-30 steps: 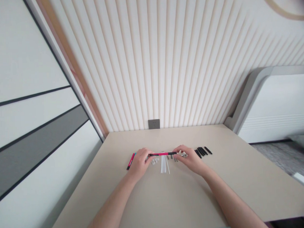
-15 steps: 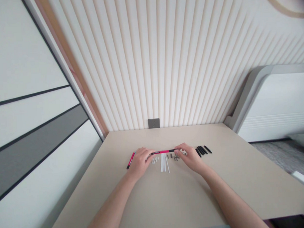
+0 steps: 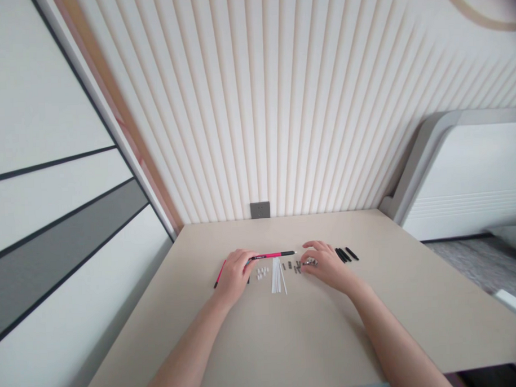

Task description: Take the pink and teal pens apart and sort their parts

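My left hand (image 3: 234, 274) pinches a pink and black pen (image 3: 272, 255) near its left end and holds it level above the table. A pale narrow tip sticks out of the pen's right end. Just right of that tip is my right hand (image 3: 329, 265), thumb and fingers apart, over small shiny metal pieces (image 3: 310, 262); it is apart from the pen. Below the pen lie thin white sticks like pen refills (image 3: 277, 278). Small white pieces (image 3: 262, 273) are beside my left hand, and small dark grey pieces (image 3: 295, 268) near my right.
Several black tube-like pieces (image 3: 347, 253) lie right of my right hand. Another pink and black piece (image 3: 219, 276) shows left of my left hand, partly covered by it. The beige table (image 3: 263, 340) meets a ribbed wall with a socket (image 3: 259, 210).
My right hand has let go of the pen's right end and moved slightly right, its fingers opening. The pale tip now shows there. My left hand still holds the pen.
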`<state>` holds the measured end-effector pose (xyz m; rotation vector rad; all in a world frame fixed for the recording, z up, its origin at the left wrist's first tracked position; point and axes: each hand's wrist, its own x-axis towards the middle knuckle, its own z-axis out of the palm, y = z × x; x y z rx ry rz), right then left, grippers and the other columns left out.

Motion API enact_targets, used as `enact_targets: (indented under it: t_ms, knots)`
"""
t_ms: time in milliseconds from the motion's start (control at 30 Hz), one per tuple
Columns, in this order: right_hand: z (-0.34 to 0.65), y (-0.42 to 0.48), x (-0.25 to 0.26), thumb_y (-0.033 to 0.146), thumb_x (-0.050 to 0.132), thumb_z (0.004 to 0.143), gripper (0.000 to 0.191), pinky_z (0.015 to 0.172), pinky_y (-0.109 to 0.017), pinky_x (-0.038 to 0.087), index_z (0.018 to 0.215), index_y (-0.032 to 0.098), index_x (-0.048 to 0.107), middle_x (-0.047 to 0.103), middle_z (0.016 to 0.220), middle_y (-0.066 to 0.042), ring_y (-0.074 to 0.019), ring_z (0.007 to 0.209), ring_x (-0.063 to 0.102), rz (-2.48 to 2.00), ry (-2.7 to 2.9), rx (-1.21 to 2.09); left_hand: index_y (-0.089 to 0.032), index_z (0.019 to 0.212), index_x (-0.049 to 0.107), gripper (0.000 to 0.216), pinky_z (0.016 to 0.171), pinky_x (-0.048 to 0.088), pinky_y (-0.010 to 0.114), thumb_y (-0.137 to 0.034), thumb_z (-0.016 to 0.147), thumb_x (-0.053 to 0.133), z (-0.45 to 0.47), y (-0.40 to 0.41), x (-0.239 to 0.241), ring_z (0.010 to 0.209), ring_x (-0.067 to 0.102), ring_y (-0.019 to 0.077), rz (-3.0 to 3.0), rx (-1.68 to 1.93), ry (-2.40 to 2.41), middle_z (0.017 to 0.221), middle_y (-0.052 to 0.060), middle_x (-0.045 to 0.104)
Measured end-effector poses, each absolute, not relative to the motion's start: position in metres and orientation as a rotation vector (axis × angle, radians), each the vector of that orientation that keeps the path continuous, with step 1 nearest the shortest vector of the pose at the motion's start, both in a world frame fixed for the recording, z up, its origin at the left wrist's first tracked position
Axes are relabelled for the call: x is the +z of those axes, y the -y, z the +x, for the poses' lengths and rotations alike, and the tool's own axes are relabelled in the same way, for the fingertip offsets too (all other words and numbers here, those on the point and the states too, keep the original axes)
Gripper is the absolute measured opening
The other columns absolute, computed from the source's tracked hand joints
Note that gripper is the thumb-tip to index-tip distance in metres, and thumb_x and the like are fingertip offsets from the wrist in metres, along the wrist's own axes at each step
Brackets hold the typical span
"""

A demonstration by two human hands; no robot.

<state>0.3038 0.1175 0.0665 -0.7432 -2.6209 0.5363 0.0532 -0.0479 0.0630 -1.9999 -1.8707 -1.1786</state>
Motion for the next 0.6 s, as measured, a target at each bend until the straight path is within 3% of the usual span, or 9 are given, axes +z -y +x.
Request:
enact_targets:
  t_ms: [233, 433, 600]
  knots:
    - [0.300, -0.114, 0.068, 0.026, 0.062, 0.085, 0.010, 0.096, -0.042, 0.035, 0.080, 0.024, 0.070, 0.064, 0.113, -0.006, -0.0244, 0.111, 0.054, -0.696, 2.574, 0.624, -0.022, 0.100, 0.060, 0.009, 0.081, 0.047, 0.034, -0.023, 0.094, 0.053, 0.053, 0.048, 0.064, 0.088, 0.061, 0.0192, -1.990, -1.173, 1.851, 0.092, 0.003, 0.066]
    - [0.296, -0.116, 0.074, 0.041, 0.056, 0.088, 0.024, 0.070, -0.031, 0.044, 0.085, 0.021, 0.068, 0.068, 0.082, -0.004, -0.0178, 0.075, 0.060, -0.782, 2.178, 1.022, -0.022, 0.101, 0.060, 0.009, 0.081, 0.047, 0.034, -0.023, 0.095, 0.053, 0.053, 0.048, 0.063, 0.088, 0.060, 0.0190, -1.983, -1.173, 1.841, 0.093, 0.003, 0.066]
    - [0.293, -0.116, 0.072, 0.048, 0.065, 0.081, 0.031, 0.061, -0.027, 0.043, 0.086, 0.018, 0.069, 0.067, 0.077, -0.004, -0.0160, 0.068, 0.057, -0.764, 1.966, 1.272, -0.021, 0.101, 0.060, 0.010, 0.080, 0.048, 0.033, -0.024, 0.095, 0.053, 0.054, 0.049, 0.064, 0.087, 0.061, 0.0184, -1.977, -1.183, 1.821, 0.092, 0.003, 0.066]
